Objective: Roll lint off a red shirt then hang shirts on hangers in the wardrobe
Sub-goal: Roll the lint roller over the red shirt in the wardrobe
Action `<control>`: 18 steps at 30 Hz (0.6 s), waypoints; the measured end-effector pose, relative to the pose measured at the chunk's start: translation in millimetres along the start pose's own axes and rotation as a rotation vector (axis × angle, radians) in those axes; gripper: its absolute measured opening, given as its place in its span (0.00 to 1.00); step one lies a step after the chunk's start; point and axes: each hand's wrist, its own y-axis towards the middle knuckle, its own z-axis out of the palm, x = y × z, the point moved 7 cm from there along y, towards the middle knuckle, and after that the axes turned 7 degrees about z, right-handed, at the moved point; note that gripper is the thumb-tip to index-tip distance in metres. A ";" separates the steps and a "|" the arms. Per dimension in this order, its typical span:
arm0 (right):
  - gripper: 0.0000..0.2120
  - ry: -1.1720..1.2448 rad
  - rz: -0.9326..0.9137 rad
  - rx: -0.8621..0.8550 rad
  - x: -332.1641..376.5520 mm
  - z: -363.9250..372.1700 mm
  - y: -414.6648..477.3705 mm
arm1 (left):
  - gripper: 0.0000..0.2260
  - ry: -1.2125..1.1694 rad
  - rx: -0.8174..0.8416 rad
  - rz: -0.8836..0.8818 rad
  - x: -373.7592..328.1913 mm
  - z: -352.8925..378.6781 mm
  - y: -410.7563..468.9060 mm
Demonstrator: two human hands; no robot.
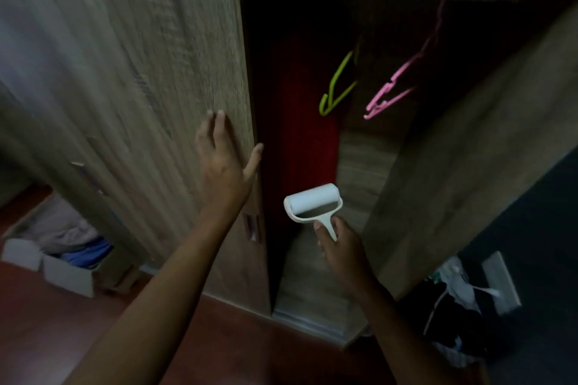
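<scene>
The left hand (222,157) lies spread flat on the wooden wardrobe door (131,72), thumb at its edge. Inside the dark wardrobe hang a red shirt (301,122), a green hanger (339,84) and a pink hanger (397,84). The right hand (342,251) pinches a white lint roller (312,200) by its handle.

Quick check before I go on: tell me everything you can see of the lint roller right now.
The lint roller is white, apparently plastic: a short cylinder with a pale, clean-looking sheet, carried in a U-shaped frame that narrows to a thin handle. The right hand holds it by the handle, fingers pinched round it, roll uppermost and tilted to the left. It is in the air before the open wardrobe, low in the doorway, touching nothing else. The handle's end is hidden in the hand.
</scene>
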 end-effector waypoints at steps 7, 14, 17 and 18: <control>0.13 0.056 -0.050 0.025 53.9 59.5 32.4 | 0.39 0.034 -0.068 0.032 57.0 -13.1 47.5; 0.15 0.148 -0.052 0.037 87.1 113.8 54.5 | 0.36 0.068 -0.141 0.053 113.3 -24.0 68.3; 0.15 0.151 -0.092 0.029 106.1 131.7 59.8 | 0.38 0.083 -0.175 0.068 134.7 -30.4 76.5; 0.15 0.139 -0.109 0.022 111.4 136.5 61.7 | 0.38 0.084 -0.181 0.073 141.3 -32.4 78.9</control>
